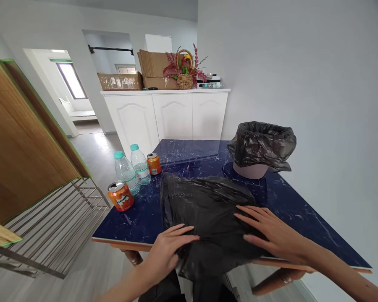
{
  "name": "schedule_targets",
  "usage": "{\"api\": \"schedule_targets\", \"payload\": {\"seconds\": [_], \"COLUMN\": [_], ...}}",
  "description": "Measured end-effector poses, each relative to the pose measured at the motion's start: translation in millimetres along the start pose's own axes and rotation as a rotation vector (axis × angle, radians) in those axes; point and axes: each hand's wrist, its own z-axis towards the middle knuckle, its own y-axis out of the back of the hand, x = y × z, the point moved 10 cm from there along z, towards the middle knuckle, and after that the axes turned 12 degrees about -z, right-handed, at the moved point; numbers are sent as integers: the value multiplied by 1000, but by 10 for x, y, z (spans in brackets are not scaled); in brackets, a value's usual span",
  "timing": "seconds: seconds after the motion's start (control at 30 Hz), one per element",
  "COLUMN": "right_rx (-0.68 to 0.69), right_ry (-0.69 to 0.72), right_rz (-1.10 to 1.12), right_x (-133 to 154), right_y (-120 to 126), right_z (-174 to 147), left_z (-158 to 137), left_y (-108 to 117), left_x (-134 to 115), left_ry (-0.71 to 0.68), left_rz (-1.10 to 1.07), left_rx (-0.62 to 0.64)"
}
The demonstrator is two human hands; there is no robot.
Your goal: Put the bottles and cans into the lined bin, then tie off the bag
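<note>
A black plastic garbage bag (208, 209) lies spread on the blue marbled table (189, 151), its near end hanging over the front edge. My left hand (173, 243) rests on the bag's near left part, fingers stretched out. On the right side of the bag lies my right hand (264, 228), its fingers spread flat on the plastic. Neither hand grips anything.
A bin lined with a black bag (261, 144) stands at the table's right. At the left are two plastic bottles (126, 170) and two orange cans (121, 196). Beyond the table is a white cabinet (173, 115); a metal rack (63, 222) is at left.
</note>
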Motion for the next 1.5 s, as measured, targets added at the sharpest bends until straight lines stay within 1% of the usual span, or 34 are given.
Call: {"api": "schedule_targets", "payload": {"seconds": [0.1, 0.17, 0.2, 0.23, 0.3, 0.37, 0.43, 0.5, 0.53, 0.57, 0.6, 0.63, 0.67, 0.7, 0.73, 0.77, 0.8, 0.83, 0.87, 0.93, 1.0, 1.07, 1.13, 1.2, 1.27, 1.37, 1.43, 1.5], "right_rx": [-19, -86, -128, -168, -224, -235, -214, -186, -191, -235, -316, -422, -540, -638, -690, -698, -679, -645, -605, -516, -417, -336, -293, -268, -229, -184, -176, -171], "right_ry": [80, 74, 60, 43, -11, -109, -231, -318, -355, -390, -415, -416, -390, -327, -235, -143, -67, -13, 16, 26, 21, 19, 18, 16, 25, 45, 48, 51], "right_rz": [17, 10, 11, 22, 70, 134, 191, 225, 223, 193, 137, 65, -17, -92, -142, -173, -193, -209, -224, -244, -233, -203, -182, -158, -100, -3, 22, 31], "right_x": [95, 129, 143, 156, 146, 53, -95, -194, -213, -206, -158, -54, 105, 313, 535, 732, 883, 978, 1015, 946, 776, 592, 439, 323, 239, 154, 114, 97], "right_y": [61, 110, 138, 167, 218, 243, 237, 223, 239, 300, 409, 551, 707, 840, 920, 949, 937, 892, 820, 612, 357, 135, 1, -59, -92, -111, -109, -114], "right_z": [-230, -308, -313, -293, -179, 7, 203, 351, 387, 390, 361, 309, 245, 198, 192, 230, 306, 414, 548, 855, 1147, 1353, 1448, 1458, 1430, 1372, 1350, 1345], "left_z": [-5, 5, 23, 52, 137, 253, 384, 494, 533, 566, 596, 620, 636, 647, 663, 691, 738, 805, 888, 1079, 1245, 1314, 1277, 1167, 1027, 839, 770, 779], "left_y": [518, 814, 934, 1027, 1158, 1273, 1409, 1543, 1600, 1643, 1659, 1637, 1567, 1447, 1292, 1127, 966, 822, 704, 545, 441, 379, 390, 460, 545, 648, 704, 759], "left_x": [61, 93, 116, 159, 311, 492, 631, 683, 657, 576, 440, 257, 49, -151, -312, -412, -457, -451, -398, -170, 183, 575, 900, 1111, 1223, 1283, 1275, 1195], "left_ry": [184, 261, 281, 307, 383, 452, 492, 519, 518, 487, 417, 312, 181, 43, -80, -168, -224, -251, -253, -203, -109, 0, 91, 146, 169, 178, 186, 190], "left_rz": [-273, -347, -343, -304, -158, 0, 106, 182, 235, 303, 382, 466, 547, 614, 652, 659, 653, 640, 622, 589, 570, 554, 522, 485, 472, 485, 488, 499], "left_rx": [-230, -352, -396, -417, -414, -390, -391, -419, -443, -472, -504, -531, -543, -529, -485, -418, -340, -264, -199, -107, -23, 53, 70, 25, -33, -70, -65, -76]}}
